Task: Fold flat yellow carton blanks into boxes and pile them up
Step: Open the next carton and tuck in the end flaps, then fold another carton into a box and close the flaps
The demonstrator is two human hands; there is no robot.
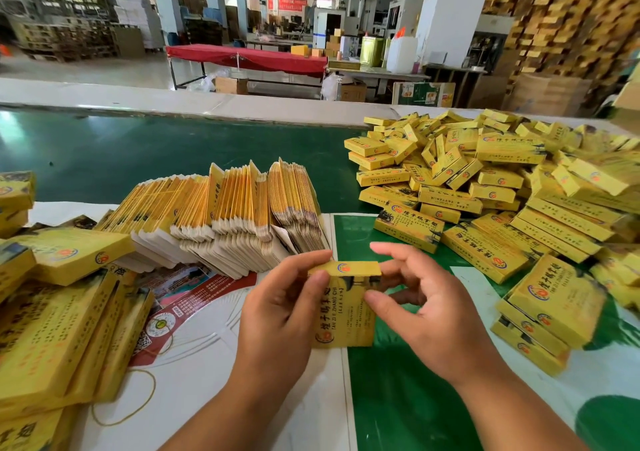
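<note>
— What fills the right of the frame?
— A heap of folded boxes [491,180]; upright flat blanks [228,215] stand centre-left.
— And the hands?
— At lower centre, the left hand [280,308] grips a yellow carton [343,305]; the right hand [426,308] pinches its right edge, fingers curled.

At centre frame I hold a folded yellow box [344,307] upright, left hand [280,315] gripping its left side, right hand [429,315] pinching its right edge. Flat blanks [221,218] stand behind; finished boxes [491,180] heap at right.
</note>
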